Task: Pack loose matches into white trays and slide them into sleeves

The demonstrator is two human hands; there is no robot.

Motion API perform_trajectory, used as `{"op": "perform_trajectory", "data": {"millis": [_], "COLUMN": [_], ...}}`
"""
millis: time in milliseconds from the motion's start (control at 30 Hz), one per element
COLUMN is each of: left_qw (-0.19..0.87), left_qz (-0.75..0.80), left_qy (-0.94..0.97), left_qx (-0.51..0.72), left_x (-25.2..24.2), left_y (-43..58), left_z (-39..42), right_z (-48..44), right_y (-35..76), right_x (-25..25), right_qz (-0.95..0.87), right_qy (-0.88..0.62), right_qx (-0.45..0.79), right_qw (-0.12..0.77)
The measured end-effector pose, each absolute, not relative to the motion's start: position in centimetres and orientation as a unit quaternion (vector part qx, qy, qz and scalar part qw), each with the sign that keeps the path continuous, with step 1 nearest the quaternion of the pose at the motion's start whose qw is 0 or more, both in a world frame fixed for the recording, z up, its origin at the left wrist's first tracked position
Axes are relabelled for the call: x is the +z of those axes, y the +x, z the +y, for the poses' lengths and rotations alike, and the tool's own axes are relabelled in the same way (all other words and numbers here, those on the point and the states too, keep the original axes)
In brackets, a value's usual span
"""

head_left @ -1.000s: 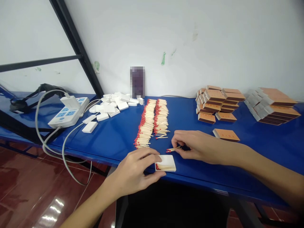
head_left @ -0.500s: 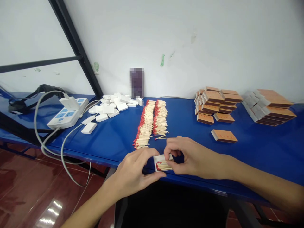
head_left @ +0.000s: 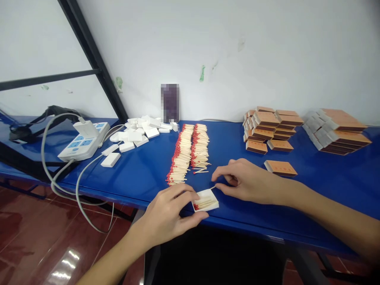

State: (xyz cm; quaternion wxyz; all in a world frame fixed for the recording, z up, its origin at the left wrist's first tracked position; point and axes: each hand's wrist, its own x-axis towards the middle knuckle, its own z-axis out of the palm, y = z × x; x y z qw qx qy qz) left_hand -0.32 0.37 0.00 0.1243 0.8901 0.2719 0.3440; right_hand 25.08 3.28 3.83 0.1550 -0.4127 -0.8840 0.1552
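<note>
My left hand grips the left edge of a small white matchbox tray at the blue table's front edge; several red-tipped matches lie in the tray. My right hand rests just right of the tray, thumb and forefinger apart near its far right corner, with nothing visible in them. Two long rows of loose matches lie just beyond the tray.
A pile of empty white trays and a power strip with grey cables sit at the left. Orange matchbox sleeves are stacked at the right and far right; one sleeve lies alone. A dark blurred object leans against the wall.
My right hand carried a few matches from the table into the tray, let them go, and has drawn back to the right. My left hand kept hold of the tray.
</note>
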Motion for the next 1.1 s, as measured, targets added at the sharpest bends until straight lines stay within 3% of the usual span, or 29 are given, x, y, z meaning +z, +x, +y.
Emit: {"op": "perform_trajectory", "data": {"millis": [300, 500, 800, 933, 1100], "left_qw": [0.125, 0.115, 0.085, 0.034, -0.019], "left_qz": [0.275, 0.312, 0.274, 0.252, 0.226], "left_qy": [0.883, 0.867, 0.874, 0.877, 0.880], "left_qx": [0.358, 0.371, 0.392, 0.408, 0.417], "left_x": [0.0, -0.1, -0.6, -0.7, -0.9], "left_y": [-0.2, -0.1, -0.1, -0.1, -0.5], "left_z": [0.6, 0.5, 0.4, 0.3, 0.5], "right_z": [3.6, 2.7, 1.6, 1.8, 3.0], "right_y": [25.5, 24.2, 22.8, 23.4, 23.6], "right_x": [3.3, 3.4, 2.7, 3.2, 2.3], "right_qz": [-0.903, -0.893, -0.912, -0.880, -0.858], "right_qy": [-0.378, -0.359, -0.268, -0.326, -0.413], "right_qx": [0.144, 0.102, 0.036, 0.016, 0.015], "right_qw": [0.146, 0.253, 0.308, 0.346, 0.304]}}
